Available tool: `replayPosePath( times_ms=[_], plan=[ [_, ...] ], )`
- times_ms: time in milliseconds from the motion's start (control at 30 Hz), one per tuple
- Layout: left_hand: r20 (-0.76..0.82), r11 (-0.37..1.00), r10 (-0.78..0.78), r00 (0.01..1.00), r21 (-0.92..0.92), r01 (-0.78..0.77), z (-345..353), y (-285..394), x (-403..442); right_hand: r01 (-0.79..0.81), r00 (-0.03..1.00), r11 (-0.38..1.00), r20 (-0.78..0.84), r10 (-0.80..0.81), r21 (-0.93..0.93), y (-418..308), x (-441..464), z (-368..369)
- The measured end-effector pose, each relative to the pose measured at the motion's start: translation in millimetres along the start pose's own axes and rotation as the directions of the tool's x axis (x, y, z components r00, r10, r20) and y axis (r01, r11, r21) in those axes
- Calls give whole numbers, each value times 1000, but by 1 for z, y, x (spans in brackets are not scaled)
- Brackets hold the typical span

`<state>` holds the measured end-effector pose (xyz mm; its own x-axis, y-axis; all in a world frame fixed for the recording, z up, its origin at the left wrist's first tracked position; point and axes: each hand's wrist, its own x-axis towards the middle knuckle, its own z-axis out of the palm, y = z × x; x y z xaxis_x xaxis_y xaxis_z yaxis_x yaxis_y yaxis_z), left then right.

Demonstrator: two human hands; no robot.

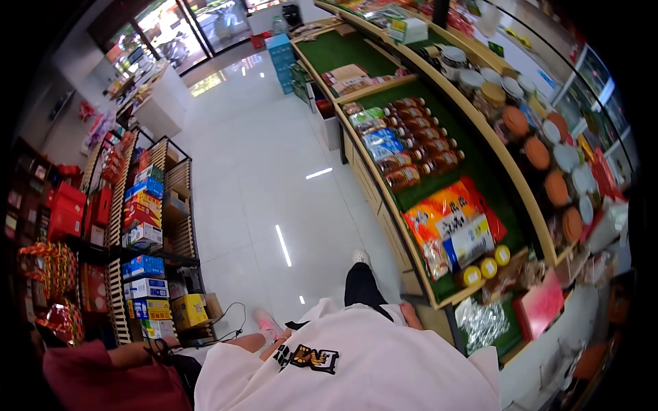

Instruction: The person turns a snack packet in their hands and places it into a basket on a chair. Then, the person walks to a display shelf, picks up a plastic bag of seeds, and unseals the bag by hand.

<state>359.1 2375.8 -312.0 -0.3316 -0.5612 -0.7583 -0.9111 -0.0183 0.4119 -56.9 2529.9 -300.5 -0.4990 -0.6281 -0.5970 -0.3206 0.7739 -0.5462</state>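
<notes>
My right hand (412, 316) hangs low beside my pale shirt (356, 370), close to the front of the wooden display counter (411, 281). Only a small part of it shows, and its fingers cannot be made out. At the other side of the shirt a sliver of skin, apparently my left hand (271, 348), is mostly covered by cloth. Nearest on the counter are an orange snack bag (439, 211), a blue and white packet (469, 241) and yellow-lidded jars (488, 266). Bottles of brown drink (418, 147) lie in rows beyond them.
A person in a maroon top (116, 377) is close at my left. Slatted shelves (127, 291) hold stacked boxes (145, 267). Between shelves and counter runs a shiny tiled floor (247, 171) toward glass doors (212, 27). Lidded jars (538, 152) line the counter's right side.
</notes>
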Motion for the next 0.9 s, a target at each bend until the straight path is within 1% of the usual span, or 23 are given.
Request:
replayPosePath(
  times_ms=[67, 133, 167, 200, 233, 300, 333, 367, 400, 433, 467, 500, 533, 567, 633, 667, 700, 733, 767, 800, 833, 867, 900],
  plan=[
    [-14, 1000, -4, 1000, -2, 4, -8, 18, 16, 1, 999, 1000, 45, -1, 0, -16, 26, -16],
    [-47, 1000, 14, 999, -5, -14, -24, 42, 36, -17, 993, 999, 119, 22, -43, -27, 74, -33],
    [-73, 1000, 30, 997, 1, -30, -31, 52, 49, -55, 979, 996, 193, 69, -76, -32, 98, -35],
    [-103, 999, 52, 993, 4, -52, -40, 64, 57, -112, 977, 994, 181, 112, -10, -72, 91, -60],
    [-150, 996, 90, 985, 26, -87, -51, 81, 65, -130, 968, 990, 221, 117, 46, -84, 112, -64],
    [-236, 988, 154, 959, 35, -150, -75, 115, 88, -83, 971, 988, 232, 51, 127, -106, 145, -79],
    [-270, 986, 162, 949, 13, -165, -88, 131, 97, -87, 969, 987, 241, 53, 132, -119, 160, -84],
    [-193, 975, 114, 975, -167, -147, -108, 155, 106, -78, 964, 969, 265, 13, 235, -128, 176, -86],
    [-114, 936, 64, 991, -338, -99, -130, 183, 111, -72, 961, 971, 277, 6, 230, -138, 192, -89],
    [-175, 846, 56, 983, -514, -139, -141, 202, 119, -66, 957, 972, 291, -3, 227, -150, 204, -90],
    [-230, 723, 31, 973, -667, -181, -149, 217, 124, -64, 953, 973, 304, -6, 220, -156, 214, -88],
    [-230, 719, 14, 973, -674, -169, -160, 231, 122, 71, 991, 994, 108, -80, 85, -157, 224, -82],
    [-274, 678, 1, 962, -707, -202, -174, 247, 113, 179, 980, 981, -78, -185, -76, -158, 228, -80],
    [-314, 632, -15, 949, -739, -234, -176, 256, 105, 179, 981, 980, -59, -184, -88, -157, 227, -79],
    [-333, 617, -39, 942, -749, -240, -162, 237, 118, 120, 990, 984, 89, -108, -134, -165, 232, -81],
    [-394, 671, -40, 918, -691, -268, -152, 223, 121, 109, 985, 994, 141, -104, -28, -149, 244, -67],
    [-431, 759, -52, 901, -603, -245, -148, 216, 113, 271, 963, 958, 34, -269, -92, -130, 255, -50],
    [-478, 844, -51, 877, -490, -218, -136, 192, 117, 94, 983, 995, 154, -100, 45, -125, 261, -43],
    [-438, 860, -186, 880, -505, -69, -136, 192, 102, -13, 978, 997, 207, -3, 72, -142, 243, -54],
    [-405, 856, -193, 894, -515, -49, -130, 172, 101, -21, 967, 1000, 255, 19, 5, -148, 239, -59],
    [-482, 911, -47, 875, -380, -161, -116, 143, 105, -28, 958, 999, 283, 36, -34, -147, 238, -58],
    [-430, 908, -122, 895, -413, -75, -111, 129, 102, -32, 949, 997, 311, 53, -73, -145, 238, -55],
    [-378, 899, -192, 906, -438, 8, -108, 118, 102, 8, 925, 1000, 379, 4, -28, -129, 254, -44]
  ],
)
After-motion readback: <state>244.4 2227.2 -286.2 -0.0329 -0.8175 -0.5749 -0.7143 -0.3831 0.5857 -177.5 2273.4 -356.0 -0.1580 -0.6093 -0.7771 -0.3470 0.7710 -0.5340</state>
